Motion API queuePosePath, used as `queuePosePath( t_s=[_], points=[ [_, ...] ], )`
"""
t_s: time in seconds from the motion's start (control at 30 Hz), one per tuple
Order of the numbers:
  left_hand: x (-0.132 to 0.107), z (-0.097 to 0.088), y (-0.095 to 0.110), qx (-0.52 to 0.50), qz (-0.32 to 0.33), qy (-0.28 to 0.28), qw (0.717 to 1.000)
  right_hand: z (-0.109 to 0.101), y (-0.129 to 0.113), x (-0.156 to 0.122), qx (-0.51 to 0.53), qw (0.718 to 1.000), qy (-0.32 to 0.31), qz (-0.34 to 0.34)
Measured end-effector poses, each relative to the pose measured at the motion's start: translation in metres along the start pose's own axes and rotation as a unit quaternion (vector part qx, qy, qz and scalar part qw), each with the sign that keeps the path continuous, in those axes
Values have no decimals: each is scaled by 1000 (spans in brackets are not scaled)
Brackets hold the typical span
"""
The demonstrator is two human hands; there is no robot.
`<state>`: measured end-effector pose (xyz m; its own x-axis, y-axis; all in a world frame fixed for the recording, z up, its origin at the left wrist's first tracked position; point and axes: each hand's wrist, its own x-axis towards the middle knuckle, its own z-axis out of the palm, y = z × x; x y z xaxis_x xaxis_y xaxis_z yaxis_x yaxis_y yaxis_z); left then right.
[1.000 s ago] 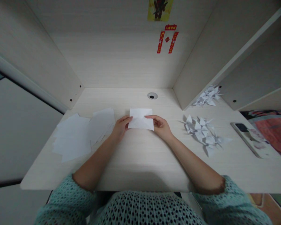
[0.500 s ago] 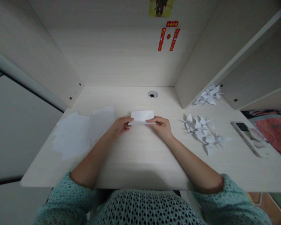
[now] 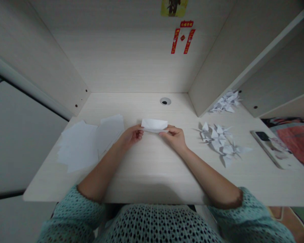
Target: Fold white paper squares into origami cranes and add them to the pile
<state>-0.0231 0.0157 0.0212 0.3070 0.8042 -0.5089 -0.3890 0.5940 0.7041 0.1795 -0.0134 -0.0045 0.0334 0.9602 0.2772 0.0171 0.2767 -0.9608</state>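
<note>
A small folded sheet of white paper (image 3: 154,124) is held between my two hands over the middle of the desk, its long crease running from left to right and its near flap partly lifted. My left hand (image 3: 134,135) pinches its left end, with the other fingers curled under. At the right end, my right hand (image 3: 176,135) grips the paper between thumb and fingers.
White paper sheets (image 3: 78,145) lie in loose piles on the left. Folded paper cranes (image 3: 218,138) cluster on the right, with more paper cranes (image 3: 226,102) behind. A phone (image 3: 271,148) rests near the right edge. A cable hole (image 3: 165,101) sits at the back.
The near flap of the paper has opened a little and shows more of the crease. My right thumb has shifted from on top of the paper toward its right end.
</note>
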Motion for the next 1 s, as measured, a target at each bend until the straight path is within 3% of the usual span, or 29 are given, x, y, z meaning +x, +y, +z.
queuePosePath(
  t_s=[0.17, 0.37, 0.53, 0.77, 1.0],
  points=[
    [1, 1, -2, 16, -1, 23, 1000, 4, -2, -1, -10, 999, 32, 30],
    [-3, 5, -10, 170, 110, 21, 979, 4, -3, -1, 2, 994, 46, 97],
    [-7, 14, -17, 192, 224, 18, 955, 6, -4, -3, -1, 996, 19, 88],
    [-6, 16, -25, 175, 235, 64, 954, 8, 2, -8, -8, 997, -44, 70],
    [-6, 15, -27, 199, 255, 70, 944, 9, -3, -11, -65, 997, -7, -28]
  ],
)
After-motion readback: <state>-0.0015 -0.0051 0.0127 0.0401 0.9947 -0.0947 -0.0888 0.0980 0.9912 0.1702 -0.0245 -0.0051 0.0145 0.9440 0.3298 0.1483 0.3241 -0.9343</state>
